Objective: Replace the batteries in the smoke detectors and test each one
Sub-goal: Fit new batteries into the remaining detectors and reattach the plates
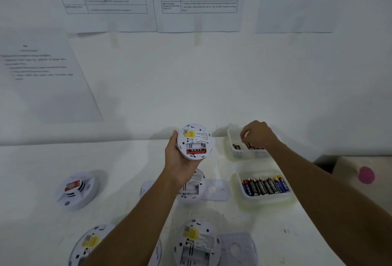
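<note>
My left hand (177, 155) grips a round white smoke detector (194, 141) above the table, its back turned to me. One red battery lies in its open compartment, and the slot above it looks bare. My right hand (257, 134) hovers over the far white tray (231, 151) of batteries with its fingers curled downward; I cannot tell whether they pinch anything. The near tray (241, 196) holds a row of several black, red and blue batteries (265, 185).
Other detectors lie on the white table: one face up at the left (77, 190), one under my left forearm (192, 187), two at the front edge (196, 243) (89, 244). Loose mounting plates (217, 190) (237, 246) lie beside them. Printed sheets hang on the wall.
</note>
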